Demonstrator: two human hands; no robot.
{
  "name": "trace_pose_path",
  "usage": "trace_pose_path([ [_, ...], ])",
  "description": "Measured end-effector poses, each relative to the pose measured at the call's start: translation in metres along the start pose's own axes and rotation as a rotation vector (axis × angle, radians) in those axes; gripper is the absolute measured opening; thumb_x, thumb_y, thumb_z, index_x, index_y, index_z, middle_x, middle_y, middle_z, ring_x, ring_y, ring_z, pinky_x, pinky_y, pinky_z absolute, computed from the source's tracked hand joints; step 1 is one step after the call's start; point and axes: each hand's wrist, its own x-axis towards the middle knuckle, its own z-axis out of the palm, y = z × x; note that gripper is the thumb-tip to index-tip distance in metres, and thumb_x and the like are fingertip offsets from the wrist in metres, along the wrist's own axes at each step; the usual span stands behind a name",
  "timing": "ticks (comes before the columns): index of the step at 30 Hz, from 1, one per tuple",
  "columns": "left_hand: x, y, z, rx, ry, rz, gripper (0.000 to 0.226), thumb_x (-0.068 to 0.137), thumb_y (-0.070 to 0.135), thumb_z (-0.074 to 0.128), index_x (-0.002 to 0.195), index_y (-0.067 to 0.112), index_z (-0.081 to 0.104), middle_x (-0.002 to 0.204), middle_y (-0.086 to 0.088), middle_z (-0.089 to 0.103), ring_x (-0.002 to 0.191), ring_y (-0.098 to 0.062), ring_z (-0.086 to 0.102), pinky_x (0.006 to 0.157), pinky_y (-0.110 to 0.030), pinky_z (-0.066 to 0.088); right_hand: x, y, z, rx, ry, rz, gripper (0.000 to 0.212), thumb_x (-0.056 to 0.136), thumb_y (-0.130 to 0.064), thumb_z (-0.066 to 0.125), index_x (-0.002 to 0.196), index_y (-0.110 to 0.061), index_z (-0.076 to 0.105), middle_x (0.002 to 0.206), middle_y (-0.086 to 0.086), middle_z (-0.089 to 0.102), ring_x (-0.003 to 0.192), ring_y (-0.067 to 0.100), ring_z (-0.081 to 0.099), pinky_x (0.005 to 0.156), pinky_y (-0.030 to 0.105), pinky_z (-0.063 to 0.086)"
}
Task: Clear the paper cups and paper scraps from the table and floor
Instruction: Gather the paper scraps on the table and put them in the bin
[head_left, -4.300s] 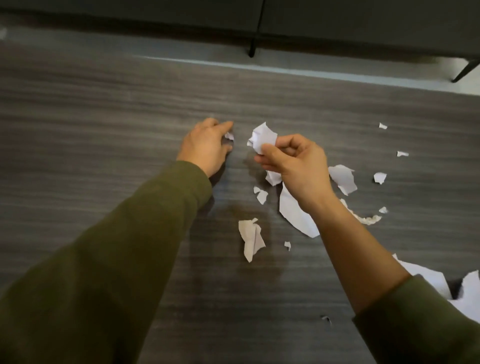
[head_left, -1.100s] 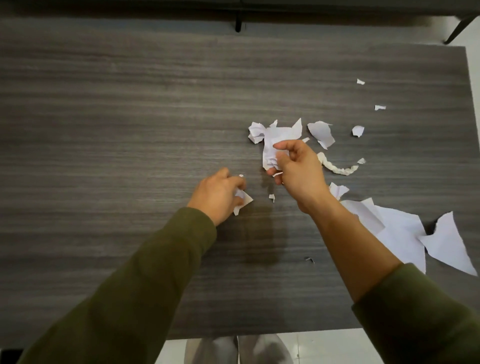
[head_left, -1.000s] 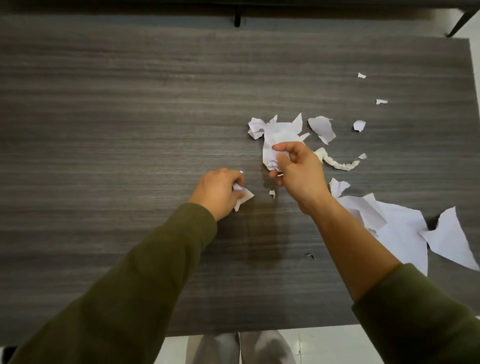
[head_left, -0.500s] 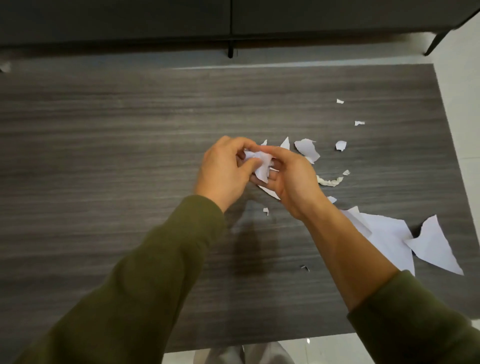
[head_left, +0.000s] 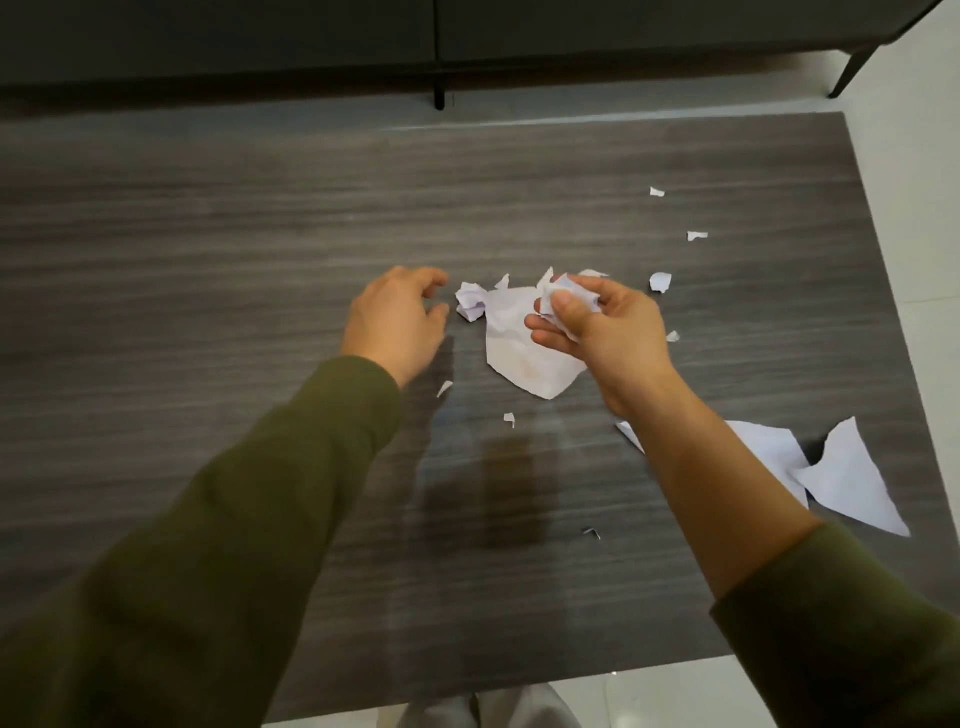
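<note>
White torn paper scraps lie on a dark wood-grain table (head_left: 208, 291). My right hand (head_left: 605, 332) pinches a bunch of crumpled scraps (head_left: 569, 299) between thumb and fingers, held above the table. Beneath it lies a larger scrap (head_left: 519, 348). A small crumpled scrap (head_left: 470, 302) sits just right of my left hand (head_left: 397, 322), which hovers with loosely curled fingers and holds nothing. Two big torn sheets (head_left: 852, 478) lie by the right edge. Tiny bits (head_left: 509, 418) lie near the middle. No paper cup is in view.
More small scraps (head_left: 660, 281) are scattered toward the far right corner. A dark cabinet on thin legs (head_left: 439, 96) stands behind the table. Pale floor tiles (head_left: 924, 218) show to the right and at the near edge.
My left hand passed its scrap to my right hand, then drew away to the left with nothing in it. My right hand now holds the gathered bunch.
</note>
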Motion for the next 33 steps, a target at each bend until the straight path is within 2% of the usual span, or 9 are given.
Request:
trace_pose_path([
  [4, 0.015, 0.000, 0.027, 0.087, -0.085, 0.082, 0.039, 0.090, 0.023, 0.055, 0.128, 0.017, 0.053, 0.124, -0.012, 0.055, 0.110, -0.033, 0.052, 0.090, -0.036, 0.039, 0.003, 0.019, -0.010, -0.065, 0.006, 0.001, 0.011, 0.095, -0.002, 0.047, 0.104, -0.006, 0.053, 0.082, 0.010, 0.064, 0.055, 0.009, 0.067, 0.054, 0.018, 0.054],
  [9, 0.029, -0.008, 0.051, 0.298, -0.190, 0.258, 0.053, 0.089, 0.015, 0.054, 0.140, 0.019, 0.039, 0.142, -0.007, 0.040, 0.121, -0.034, 0.038, 0.099, -0.043, 0.036, 0.008, 0.035, -0.014, -0.181, -0.029, 0.039, 0.016, 0.096, -0.005, 0.042, 0.090, -0.016, 0.051, 0.078, 0.001, 0.065, 0.048, 0.004, 0.057, 0.044, 0.015, 0.042],
  [12, 0.028, -0.011, 0.059, 0.343, -0.130, 0.299, 0.041, 0.089, 0.017, 0.056, 0.131, 0.015, 0.051, 0.132, -0.011, 0.047, 0.116, -0.033, 0.039, 0.094, -0.044, 0.039, 0.014, 0.039, -0.012, -0.205, -0.033, 0.093, 0.015, 0.095, -0.007, 0.042, 0.093, -0.018, 0.052, 0.072, -0.001, 0.061, 0.049, 0.006, 0.046, 0.045, 0.016, 0.036],
  [15, 0.025, -0.011, 0.061, 0.288, -0.050, 0.285, 0.027, 0.093, 0.017, 0.051, 0.116, 0.009, 0.062, 0.112, -0.017, 0.054, 0.104, -0.034, 0.046, 0.083, -0.046, 0.043, 0.022, 0.039, -0.009, -0.240, -0.047, 0.142, 0.021, 0.092, -0.009, 0.044, 0.111, -0.012, 0.053, 0.069, -0.004, 0.058, 0.054, 0.008, 0.041, 0.053, 0.020, 0.033],
  [19, 0.023, -0.013, 0.055, 0.233, -0.006, 0.199, 0.029, 0.097, 0.024, 0.046, 0.109, 0.006, 0.066, 0.105, -0.015, 0.060, 0.100, -0.032, 0.052, 0.082, -0.035, 0.036, 0.030, 0.040, -0.006, -0.276, -0.017, 0.159, 0.018, 0.092, -0.015, 0.045, 0.107, -0.014, 0.055, 0.070, -0.005, 0.055, 0.063, 0.009, 0.041, 0.061, 0.023, 0.030],
  [22, 0.017, -0.008, 0.042, 0.025, 0.094, 0.054, 0.024, 0.093, 0.025, 0.052, 0.105, 0.010, 0.067, 0.103, -0.011, 0.063, 0.098, -0.029, 0.055, 0.079, -0.026, 0.032, 0.035, 0.042, -0.002, -0.282, 0.016, 0.155, 0.022, 0.092, -0.020, 0.045, 0.112, -0.013, 0.053, 0.075, -0.005, 0.056, 0.067, 0.007, 0.041, 0.068, 0.026, 0.032],
  [25, 0.005, 0.010, 0.029, -0.270, 0.115, 0.022, 0.015, 0.089, 0.024, 0.058, 0.097, 0.016, 0.067, 0.090, 0.003, 0.064, 0.084, -0.016, 0.057, 0.077, -0.027, 0.042, 0.036, 0.039, 0.007, -0.286, 0.017, 0.142, 0.028, 0.095, -0.030, 0.042, 0.111, -0.009, 0.053, 0.075, -0.006, 0.057, 0.066, 0.007, 0.043, 0.072, 0.027, 0.035],
  [29, -0.010, 0.036, 0.025, -0.456, 0.004, 0.086, 0.008, 0.081, 0.025, 0.067, 0.083, 0.028, 0.060, 0.070, 0.013, 0.061, 0.066, 0.000, 0.056, 0.064, -0.015, 0.043, 0.033, 0.024, 0.024, -0.008, -0.211, 0.163, 0.059, 0.099, -0.048, 0.020, 0.091, -0.009, 0.064, 0.085, 0.009, 0.065, 0.075, 0.018, 0.049, 0.062, 0.026, 0.034],
  [33, -0.011, 0.042, 0.028, -0.373, 0.126, 0.141, 0.006, 0.075, 0.019, 0.071, 0.075, 0.020, 0.066, 0.070, 0.008, 0.058, 0.074, -0.010, 0.051, 0.063, -0.011, 0.035, 0.030, 0.017, 0.029, 0.042, -0.280, 0.105, 0.047, 0.101, -0.036, 0.028, 0.106, 0.002, 0.056, 0.084, 0.008, 0.063, 0.079, 0.018, 0.060, 0.071, 0.030, 0.049],
])
